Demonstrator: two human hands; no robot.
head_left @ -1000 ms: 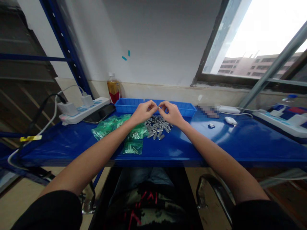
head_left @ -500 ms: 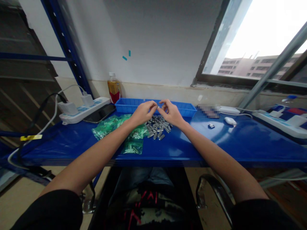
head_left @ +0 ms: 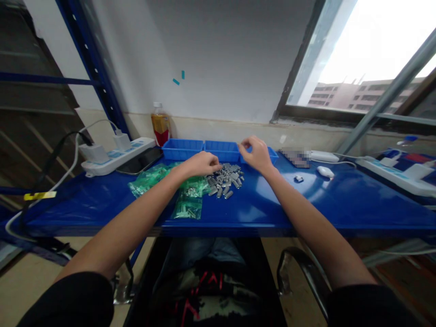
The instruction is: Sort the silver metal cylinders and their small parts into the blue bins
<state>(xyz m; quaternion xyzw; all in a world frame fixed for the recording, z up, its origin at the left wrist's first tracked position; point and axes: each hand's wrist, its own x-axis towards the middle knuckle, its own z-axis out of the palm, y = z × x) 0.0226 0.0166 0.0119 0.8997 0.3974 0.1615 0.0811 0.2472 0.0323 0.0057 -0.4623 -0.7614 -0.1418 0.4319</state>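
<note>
On the blue table lies a pile of small silver metal shells [head_left: 227, 178], like connector housings. My left hand [head_left: 201, 164] is at the pile's left upper edge, its fingers curled down onto the parts; what it pinches, if anything, is too small to make out. My right hand [head_left: 258, 155] hangs over the right compartment of the blue divided bin [head_left: 221, 151], thumb and forefinger drawn together. Anything between those fingertips is too small to tell. Green plastic bags [head_left: 150, 178] lie partly behind my left forearm, and a smaller green bag with metal pieces [head_left: 188, 209] lies nearer the table's front edge.
A drink bottle [head_left: 160, 125], a phone [head_left: 140, 161] and a power strip [head_left: 119, 156] stand at the left. To the right are a small metal piece [head_left: 299, 179], a white earbud case [head_left: 325, 172] and another power strip [head_left: 398, 177]. The wall rises behind the bin.
My hands were together above the pile, fingertips meeting. They have parted: the left has lowered to the pile, and the right has moved right and over the bin.
</note>
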